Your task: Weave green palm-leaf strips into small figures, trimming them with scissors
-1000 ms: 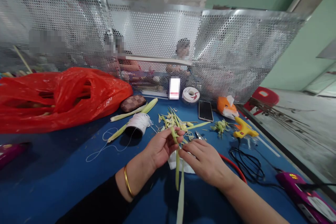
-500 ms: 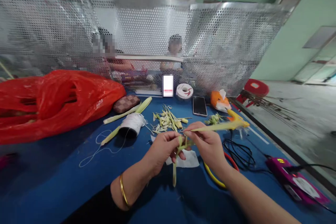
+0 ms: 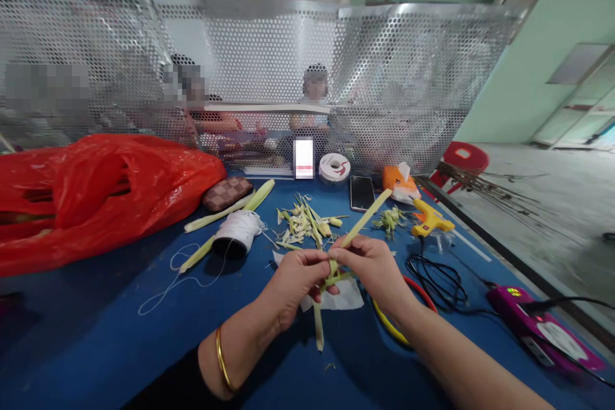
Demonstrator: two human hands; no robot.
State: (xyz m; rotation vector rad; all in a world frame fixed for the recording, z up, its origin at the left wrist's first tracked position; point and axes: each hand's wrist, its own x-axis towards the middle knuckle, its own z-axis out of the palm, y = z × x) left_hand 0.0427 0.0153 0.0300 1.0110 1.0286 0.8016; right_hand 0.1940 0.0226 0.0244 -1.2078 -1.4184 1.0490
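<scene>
Pale green leaf strips (image 3: 360, 225) cross between my two hands, folded over one another at the fingertips. My left hand (image 3: 302, 275) pinches the folded part from the left. From the other side my right hand (image 3: 368, 264) pinches the same strips, and one long end slants up and away past its fingers. Another end hangs down below my left fingers. The exact fold is partly hidden by my fingers. Under the hands lies a white paper (image 3: 343, 296). Just beyond them is a heap of leaf scraps (image 3: 307, 221).
Left stand a white thread spool (image 3: 237, 230), leaf stalks (image 3: 216, 214), a checkered pouch (image 3: 228, 193) and a red plastic bag (image 3: 110, 198). Right are a phone (image 3: 362, 193), a yellow glue gun (image 3: 429, 218), tissues (image 3: 400, 184) and a purple power strip (image 3: 542, 327). A perforated metal screen (image 3: 259, 51) stands behind.
The long strip end has swung from pointing right to slanting up and away. Both hands stay close together on the folded leaf. The view has shifted slightly.
</scene>
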